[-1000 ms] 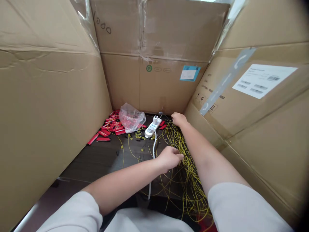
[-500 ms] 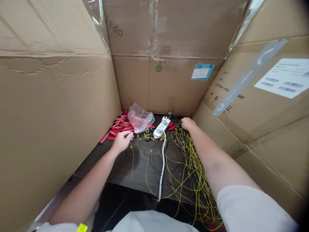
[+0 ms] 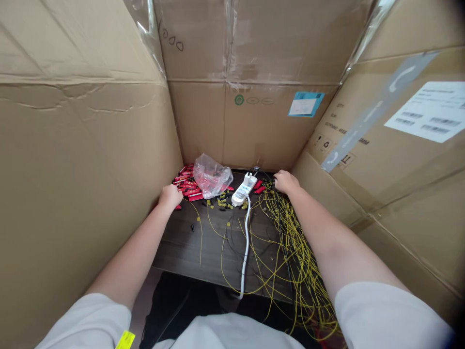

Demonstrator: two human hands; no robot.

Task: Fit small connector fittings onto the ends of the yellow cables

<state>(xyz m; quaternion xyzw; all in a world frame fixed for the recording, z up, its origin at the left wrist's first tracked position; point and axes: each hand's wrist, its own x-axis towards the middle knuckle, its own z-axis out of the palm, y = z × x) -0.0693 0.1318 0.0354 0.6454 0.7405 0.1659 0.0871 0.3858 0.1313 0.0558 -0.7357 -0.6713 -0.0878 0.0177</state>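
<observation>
My left hand (image 3: 171,197) is at the left edge of the pile of red pieces (image 3: 189,185), its fingers curled; whether it grips one of them is hidden. On the right, my right hand (image 3: 286,182) has its fingertips bent down at the top end of the bundle of yellow wires (image 3: 296,242), and what they hold is too small to make out. Between the hands sit a crumpled clear plastic bag (image 3: 212,177) and a white power strip (image 3: 244,189) with a white cable (image 3: 246,247). Small yellow and black pieces (image 3: 222,199) lie beside the bag.
Tall cardboard boxes stand on the left (image 3: 83,160), at the back (image 3: 261,131) and on the right (image 3: 399,169) of the dark table (image 3: 181,247). Loose yellow wires trail over the front edge. A small black piece (image 3: 193,227) lies at centre left.
My left hand has moved left and slightly up, from beside the plastic bag to the left edge of the red pile. My right hand has stayed nearly in place by the wires.
</observation>
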